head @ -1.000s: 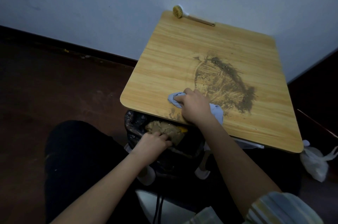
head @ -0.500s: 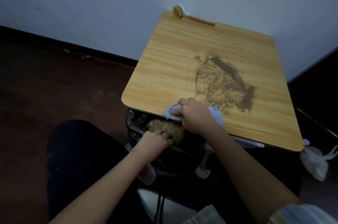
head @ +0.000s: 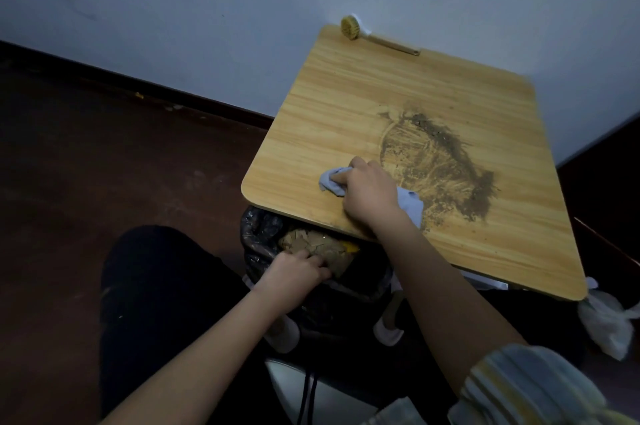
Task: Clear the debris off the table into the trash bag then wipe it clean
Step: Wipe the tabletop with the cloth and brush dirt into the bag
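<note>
Two bare hands work at a wooden table [head: 346, 119] set against a pale wall. The right hand [head: 369, 194] is curled down onto a light blue cloth [head: 332, 182], pressing it flat on the tabletop beside a dark smear of dirt [head: 446, 161]. The left hand [head: 294, 270] is closed around the rim of a black trash bag [head: 258, 234], which sits just under the table's near edge and holds brownish debris [head: 322, 246]. A round scrub brush [head: 353, 30] lies at the far edge. A white plastic bag [head: 604, 324] hangs near the right corner.

Right hand [head: 370, 191] — farther onto table [head: 346, 112]
</note>
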Action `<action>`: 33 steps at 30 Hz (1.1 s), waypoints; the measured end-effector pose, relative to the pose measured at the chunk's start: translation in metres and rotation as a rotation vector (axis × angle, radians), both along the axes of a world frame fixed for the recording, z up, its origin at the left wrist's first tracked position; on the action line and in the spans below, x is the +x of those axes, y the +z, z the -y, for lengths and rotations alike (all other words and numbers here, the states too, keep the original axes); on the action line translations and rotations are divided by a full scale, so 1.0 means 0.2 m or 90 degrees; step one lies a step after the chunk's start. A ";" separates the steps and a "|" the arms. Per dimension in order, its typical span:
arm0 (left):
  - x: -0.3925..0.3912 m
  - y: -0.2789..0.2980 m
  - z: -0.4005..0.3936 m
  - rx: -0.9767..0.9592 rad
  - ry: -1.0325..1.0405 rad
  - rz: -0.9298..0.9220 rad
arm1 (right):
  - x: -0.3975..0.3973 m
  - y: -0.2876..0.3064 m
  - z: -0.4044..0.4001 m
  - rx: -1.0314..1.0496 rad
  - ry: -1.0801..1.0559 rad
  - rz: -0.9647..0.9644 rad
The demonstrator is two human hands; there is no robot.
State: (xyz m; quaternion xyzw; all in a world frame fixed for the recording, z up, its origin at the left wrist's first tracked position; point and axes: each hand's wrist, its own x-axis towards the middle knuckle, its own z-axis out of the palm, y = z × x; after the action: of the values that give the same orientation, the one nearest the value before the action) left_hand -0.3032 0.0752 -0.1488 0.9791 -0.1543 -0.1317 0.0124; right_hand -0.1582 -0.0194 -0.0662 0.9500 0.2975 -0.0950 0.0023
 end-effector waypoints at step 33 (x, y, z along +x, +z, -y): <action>0.01 -0.01 -0.03 -0.003 0.017 -0.012 | -0.01 -0.01 0.05 -0.070 0.084 -0.003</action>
State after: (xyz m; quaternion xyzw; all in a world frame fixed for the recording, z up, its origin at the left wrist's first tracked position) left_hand -0.3015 0.0815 -0.1518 0.9798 -0.1413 -0.1405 0.0183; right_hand -0.1596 -0.0292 -0.0678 0.9265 0.3538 -0.1131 0.0604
